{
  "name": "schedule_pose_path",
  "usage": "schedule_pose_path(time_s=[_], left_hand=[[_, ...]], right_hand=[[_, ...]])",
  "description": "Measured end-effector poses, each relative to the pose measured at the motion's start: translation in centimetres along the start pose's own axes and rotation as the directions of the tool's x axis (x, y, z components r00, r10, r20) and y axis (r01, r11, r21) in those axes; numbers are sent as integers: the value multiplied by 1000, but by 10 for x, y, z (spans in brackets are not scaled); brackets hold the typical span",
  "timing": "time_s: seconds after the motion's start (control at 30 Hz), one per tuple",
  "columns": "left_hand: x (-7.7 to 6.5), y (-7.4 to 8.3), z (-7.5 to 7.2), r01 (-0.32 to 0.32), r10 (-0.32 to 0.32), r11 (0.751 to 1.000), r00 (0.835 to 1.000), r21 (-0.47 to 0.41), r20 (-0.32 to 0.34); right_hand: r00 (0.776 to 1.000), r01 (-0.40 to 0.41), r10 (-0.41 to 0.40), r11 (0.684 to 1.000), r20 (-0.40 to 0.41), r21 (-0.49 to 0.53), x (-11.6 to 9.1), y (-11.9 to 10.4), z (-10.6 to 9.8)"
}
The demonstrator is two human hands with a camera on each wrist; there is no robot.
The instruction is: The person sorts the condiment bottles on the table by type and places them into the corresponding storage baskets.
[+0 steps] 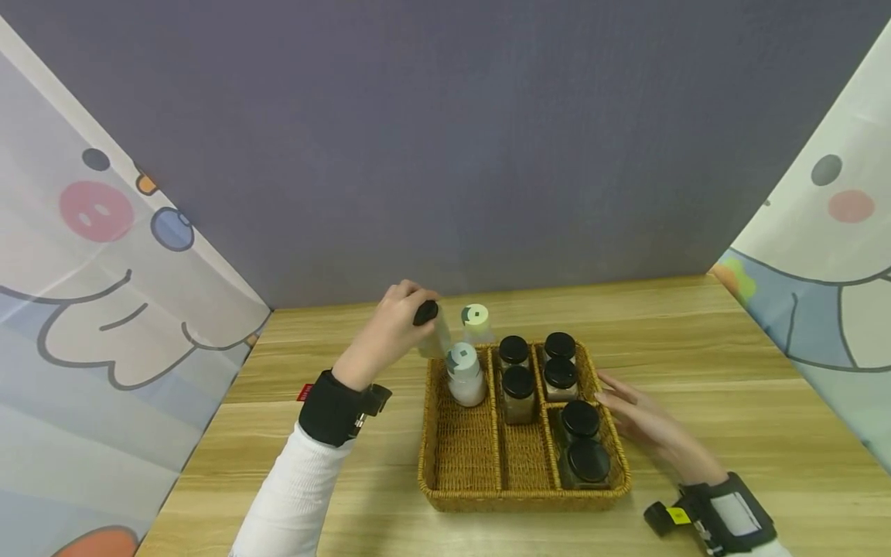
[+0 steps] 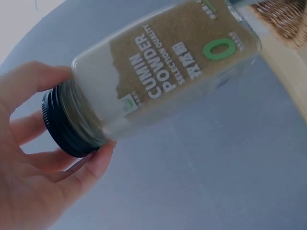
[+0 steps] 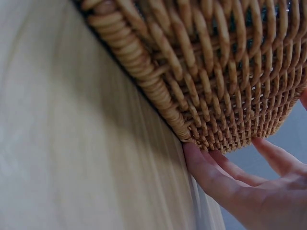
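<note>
My left hand (image 1: 398,329) grips a glass jar of cumin powder (image 2: 168,67) round its black lid (image 2: 67,120). The jar is tilted, at the back left corner of a wicker basket (image 1: 529,497). In the head view the hand hides part of it. Fingertips of my right hand (image 1: 650,429) touch the basket's right side; in the right wrist view the fingers (image 3: 211,175) lie against the woven wall. A bottle with a pale cap (image 1: 465,375) stands in the left compartment, beside the held jar.
Black-lidded jars stand in the basket's middle compartment (image 1: 518,394), back right compartment (image 1: 560,379) and front right compartment (image 1: 588,462). A bottle with a pale yellow cap (image 1: 476,319) is just behind the basket. A grey wall (image 1: 473,155) rises at the table's (image 1: 696,333) back edge.
</note>
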State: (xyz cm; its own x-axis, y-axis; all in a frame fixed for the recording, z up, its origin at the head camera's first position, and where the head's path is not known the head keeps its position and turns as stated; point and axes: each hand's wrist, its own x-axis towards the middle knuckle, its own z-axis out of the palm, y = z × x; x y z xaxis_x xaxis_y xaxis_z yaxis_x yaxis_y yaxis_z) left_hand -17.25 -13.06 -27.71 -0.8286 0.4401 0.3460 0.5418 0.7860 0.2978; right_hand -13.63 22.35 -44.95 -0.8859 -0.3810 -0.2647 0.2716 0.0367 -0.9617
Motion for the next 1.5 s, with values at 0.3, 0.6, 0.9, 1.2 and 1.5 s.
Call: schedule_pose_path(time_s=[0.3, 0.6, 0.9, 1.2, 1.5], left_hand=[[-1, 18, 0, -105, 105, 994, 994, -22, 9], [-1, 32, 6, -251, 250, 968, 968, -28, -39], [-2, 45, 15, -463, 460, 886, 879, 2, -126], [-5, 56, 25, -558, 553, 830, 824, -7, -122], [-12, 67, 27, -551, 551, 833, 834, -54, -10]], right_hand=[[1000, 8, -8, 1000, -7, -6, 0, 1, 0], [1000, 3, -3, 1000, -8, -5, 1, 2, -1], [1000, -8, 8, 1000, 0, -11, 1, 0, -1], [1000, 5, -5, 1000, 26, 13, 1, 1, 0], [999, 15, -15, 1000, 34, 8, 1, 0, -1]])
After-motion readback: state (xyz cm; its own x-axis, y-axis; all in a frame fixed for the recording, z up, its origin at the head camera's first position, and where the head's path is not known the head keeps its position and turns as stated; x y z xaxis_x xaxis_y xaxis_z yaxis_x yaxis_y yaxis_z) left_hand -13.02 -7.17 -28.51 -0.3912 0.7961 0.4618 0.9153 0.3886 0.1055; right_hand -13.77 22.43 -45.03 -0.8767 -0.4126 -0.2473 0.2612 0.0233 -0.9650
